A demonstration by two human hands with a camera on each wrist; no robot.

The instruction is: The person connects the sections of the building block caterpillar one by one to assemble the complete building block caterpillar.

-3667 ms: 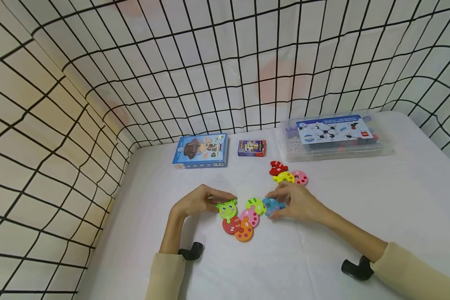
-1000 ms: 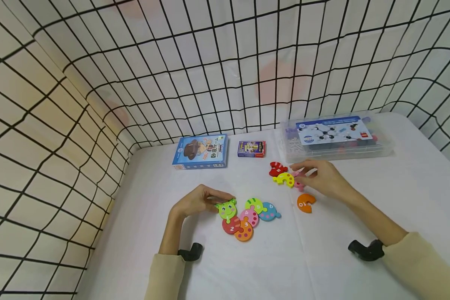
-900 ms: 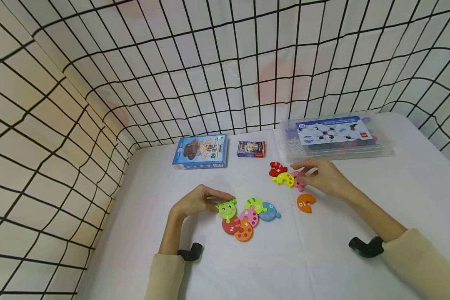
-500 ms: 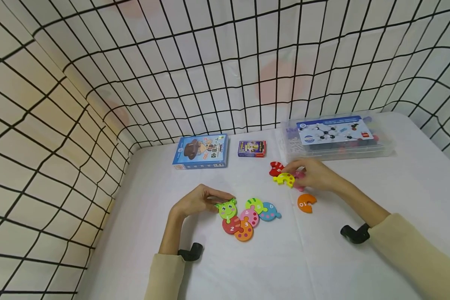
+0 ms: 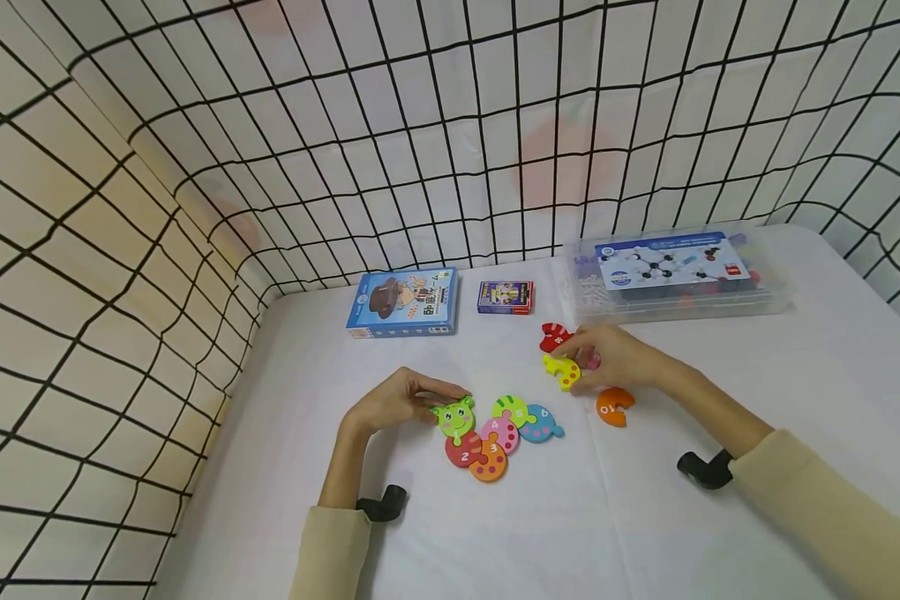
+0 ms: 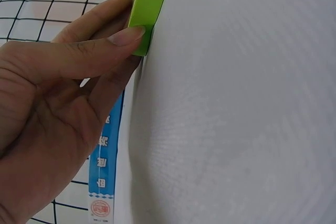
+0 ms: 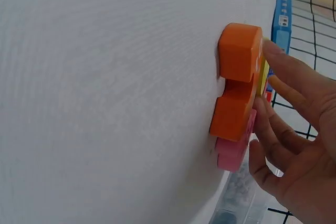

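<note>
My left hand (image 5: 396,402) pinches the green caterpillar-head puzzle piece (image 5: 455,419); in the left wrist view the thumb lies on the edge of this green piece (image 6: 149,11). Joined below and right of it runs a chain of numbered pieces: red 2 (image 5: 462,450), orange 3 (image 5: 489,463), pink 4 (image 5: 501,435), green 5 (image 5: 512,412) and blue 6 (image 5: 540,423). My right hand (image 5: 621,358) holds a yellow spotted puzzle piece (image 5: 565,373) between thumb and fingers. Loose around it lie a red striped piece (image 5: 553,336), a partly hidden pink piece (image 5: 593,361) and the orange 10 (image 5: 612,407).
Along the back of the white table stand a blue picture box (image 5: 402,303), a small purple-and-red card box (image 5: 505,297) and a clear plastic case (image 5: 682,308) with a molecule label. Black wire mesh (image 5: 427,175) rises behind and at both sides.
Blue 6 is let go and sits in the chain. My right hand moved up and right, then shifted left from the pink piece to the yellow one, which has turned. My left hand stays put.
</note>
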